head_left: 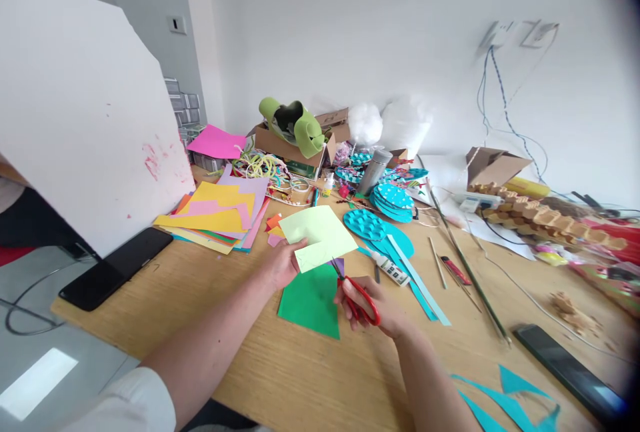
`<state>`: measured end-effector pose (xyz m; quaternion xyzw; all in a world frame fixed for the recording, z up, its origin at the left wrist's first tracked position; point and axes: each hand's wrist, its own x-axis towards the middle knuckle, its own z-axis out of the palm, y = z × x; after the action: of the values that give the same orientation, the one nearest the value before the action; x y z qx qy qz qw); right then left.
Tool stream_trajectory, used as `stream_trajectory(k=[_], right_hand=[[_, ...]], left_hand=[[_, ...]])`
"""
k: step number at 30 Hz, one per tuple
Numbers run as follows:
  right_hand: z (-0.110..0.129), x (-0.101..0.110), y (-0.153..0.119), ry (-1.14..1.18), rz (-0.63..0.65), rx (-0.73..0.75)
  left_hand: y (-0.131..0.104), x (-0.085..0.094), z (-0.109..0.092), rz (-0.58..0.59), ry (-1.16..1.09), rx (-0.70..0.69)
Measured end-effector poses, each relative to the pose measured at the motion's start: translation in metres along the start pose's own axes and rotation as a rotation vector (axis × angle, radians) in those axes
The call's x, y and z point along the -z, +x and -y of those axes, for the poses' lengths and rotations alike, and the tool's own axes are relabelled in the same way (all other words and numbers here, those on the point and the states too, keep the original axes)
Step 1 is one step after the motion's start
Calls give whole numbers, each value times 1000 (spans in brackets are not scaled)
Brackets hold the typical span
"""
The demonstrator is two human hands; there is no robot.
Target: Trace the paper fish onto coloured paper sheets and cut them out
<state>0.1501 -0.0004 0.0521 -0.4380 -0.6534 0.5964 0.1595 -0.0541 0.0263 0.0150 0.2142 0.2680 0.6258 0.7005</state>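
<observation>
Pale green paper (320, 235) is pinched at its left edge by my left hand (289, 263). A slit or cut line runs in from the paper's left side near my thumb. My right hand (364, 302) is closed round the handles of red scissors (371, 305), their blades pointing up and left at the paper's lower right edge. Beneath both lies a dark green sheet (311, 302) on the table, with a bit of purple paper at its top right corner. A white glue bottle (391, 268) lies right of the scissors.
Stacked coloured papers (215, 212) lie at the left beside a black keyboard (117, 265). Blue strips (420, 285), a long stick (465, 265) and a phone (570, 369) are at the right. A metal can (375, 171) and craft supplies line the back.
</observation>
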Motion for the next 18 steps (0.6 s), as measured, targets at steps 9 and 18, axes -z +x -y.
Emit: stream_trajectory(k=[9, 18], right_hand=[[-7, -3, 8, 28, -68, 18], [-13, -5, 15, -344, -251, 113]], left_hand=[[-4, -3, 1, -2, 11, 38], [-6, 1, -6, 56, 54, 112]])
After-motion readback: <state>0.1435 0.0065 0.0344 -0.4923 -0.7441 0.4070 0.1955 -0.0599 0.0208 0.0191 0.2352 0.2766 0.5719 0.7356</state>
